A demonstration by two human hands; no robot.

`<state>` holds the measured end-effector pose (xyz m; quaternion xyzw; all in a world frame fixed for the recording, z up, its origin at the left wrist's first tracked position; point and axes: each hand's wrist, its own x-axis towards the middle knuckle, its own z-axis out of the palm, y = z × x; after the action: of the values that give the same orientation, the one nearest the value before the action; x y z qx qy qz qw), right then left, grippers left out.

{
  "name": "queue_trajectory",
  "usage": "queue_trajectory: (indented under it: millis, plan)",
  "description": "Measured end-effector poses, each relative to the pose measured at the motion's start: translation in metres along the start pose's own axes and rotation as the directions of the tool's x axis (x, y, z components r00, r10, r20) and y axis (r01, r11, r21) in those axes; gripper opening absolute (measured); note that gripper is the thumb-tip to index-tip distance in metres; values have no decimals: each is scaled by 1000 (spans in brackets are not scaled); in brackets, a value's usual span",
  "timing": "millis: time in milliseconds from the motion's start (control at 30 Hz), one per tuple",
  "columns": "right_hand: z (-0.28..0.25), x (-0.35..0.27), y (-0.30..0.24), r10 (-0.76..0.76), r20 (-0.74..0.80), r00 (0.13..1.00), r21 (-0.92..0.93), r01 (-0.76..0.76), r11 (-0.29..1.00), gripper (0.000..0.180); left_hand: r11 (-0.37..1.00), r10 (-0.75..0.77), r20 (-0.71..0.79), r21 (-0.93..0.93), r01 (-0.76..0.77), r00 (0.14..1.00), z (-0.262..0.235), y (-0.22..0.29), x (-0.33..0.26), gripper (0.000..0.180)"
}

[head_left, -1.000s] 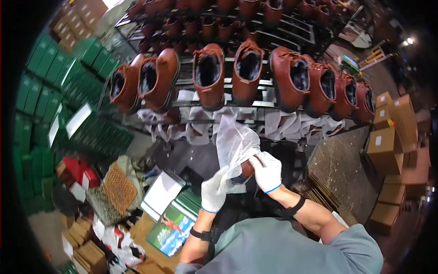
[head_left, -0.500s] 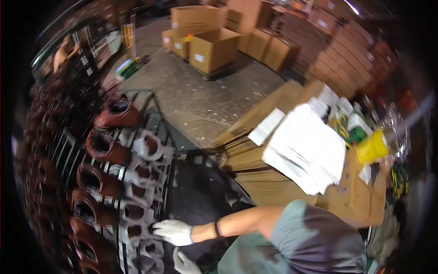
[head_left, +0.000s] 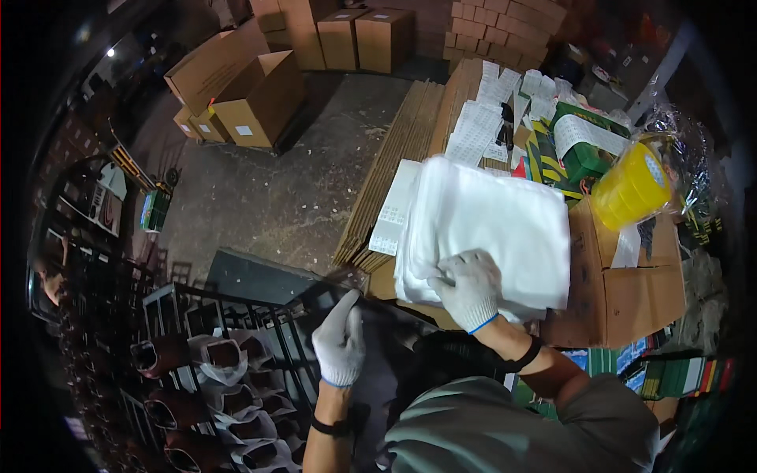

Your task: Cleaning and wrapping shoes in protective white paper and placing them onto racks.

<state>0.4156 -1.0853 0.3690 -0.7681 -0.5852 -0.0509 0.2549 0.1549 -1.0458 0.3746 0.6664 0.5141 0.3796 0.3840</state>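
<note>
A thick stack of thin white sheets (head_left: 505, 236) lies on top of cardboard. At its near left part my right hand (head_left: 471, 285), in a white knitted glove, has its fingers bent and closed on the sheets. How many sheets it grips is hidden. My left hand (head_left: 339, 339), gloved the same way, hovers left of the stack with fingers stretched out and nothing in it. Below and left of it stands a black metal rack (head_left: 165, 311). Reddish-brown hollow pieces (head_left: 158, 355) with wide mouths sit on it, several with white wrapping (head_left: 217, 359) around them.
Flattened cardboard (head_left: 394, 169) is piled beside the sheets. Rolls of yellow tape (head_left: 631, 189) stand on a brown carton (head_left: 643, 292) at right. Printed label sheets (head_left: 477, 126) lie behind. An open carton (head_left: 260, 102) stands on the floor at far left, with more cartons (head_left: 382, 39) behind.
My view has turned right. My right hand has gone from the wrapped pieces on the rack to the white sheets. My left hand has come up, clear of the lower edge.
</note>
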Motion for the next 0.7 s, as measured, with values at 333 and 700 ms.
queue_trajectory:
  millis: [333, 700]
  plan:
    - [-31, 29, 30, 243, 313, 918, 555, -384, 738, 35, 975, 124, 148, -200, -93, 981, 60, 85, 96, 30]
    - [-10, 27, 35, 61, 31, 998, 410, -69, 910, 9, 978, -6, 97, -209, 26, 995, 68, 59, 106, 31]
